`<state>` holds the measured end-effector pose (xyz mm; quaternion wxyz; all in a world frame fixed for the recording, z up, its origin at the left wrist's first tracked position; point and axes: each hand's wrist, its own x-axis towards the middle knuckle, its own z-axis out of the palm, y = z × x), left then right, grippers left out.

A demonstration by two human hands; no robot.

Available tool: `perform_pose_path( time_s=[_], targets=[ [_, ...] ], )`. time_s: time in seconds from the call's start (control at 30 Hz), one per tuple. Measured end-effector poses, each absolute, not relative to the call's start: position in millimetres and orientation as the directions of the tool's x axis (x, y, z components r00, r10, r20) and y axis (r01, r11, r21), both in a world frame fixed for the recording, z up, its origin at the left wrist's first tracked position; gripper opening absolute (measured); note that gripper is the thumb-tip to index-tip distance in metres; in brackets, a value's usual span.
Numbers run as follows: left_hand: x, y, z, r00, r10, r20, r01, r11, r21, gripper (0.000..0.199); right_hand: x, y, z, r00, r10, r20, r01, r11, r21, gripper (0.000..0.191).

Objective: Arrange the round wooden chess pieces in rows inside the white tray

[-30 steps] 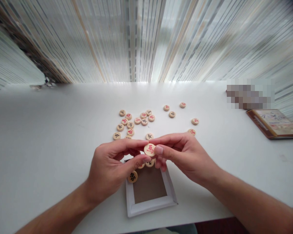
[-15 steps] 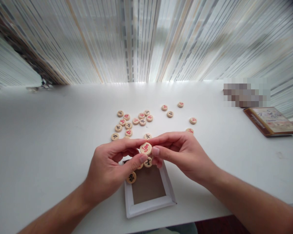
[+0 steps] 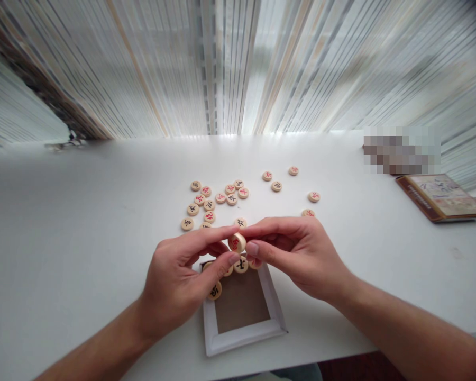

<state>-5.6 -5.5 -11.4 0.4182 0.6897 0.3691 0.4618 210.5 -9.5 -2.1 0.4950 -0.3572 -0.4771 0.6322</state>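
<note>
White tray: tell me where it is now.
In the head view, the white tray lies low and central on the table, below the left hand and right hand, near the table's front edge.

Single head-worn view, facing forward and down.
From above the table, it looks past the bare left hand (image 3: 176, 272) and bare right hand (image 3: 303, 254), within arm's reach, across the smooth white tabletop (image 3: 103, 211) to pale striped curtains (image 3: 174, 63).

Open box (image 3: 246, 334) before scattered discs (image 3: 221, 197) on the table (image 3: 103, 211).
</note>
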Motion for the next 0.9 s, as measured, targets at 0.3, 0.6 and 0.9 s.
perform_pose_path(
  time_s=[0.3, 0.6, 0.9],
  targets=[
    [-6, -6, -12, 0.333, 0.877, 0.346, 0.182, -0.42, 0.889, 0.043, 210, -9, 0, -0.24, 0.971, 0.004, -0.256, -0.059, -0.965, 0.029],
    [-4, -8, -4, 0.442, 0.863, 0.244, 0.145, -0.337, 0.93, 0.038, 209, -8, 0, -0.268, 0.958, -0.098, -0.311, -0.182, -0.933, 0.026],
    [-4, -7, -3, 0.457, 0.879, 0.136, 0.085, -0.195, 0.977, 0.035, 208, -8, 0, -0.233, 0.971, -0.06, -0.26, -0.122, -0.958, 0.026]
  ],
)
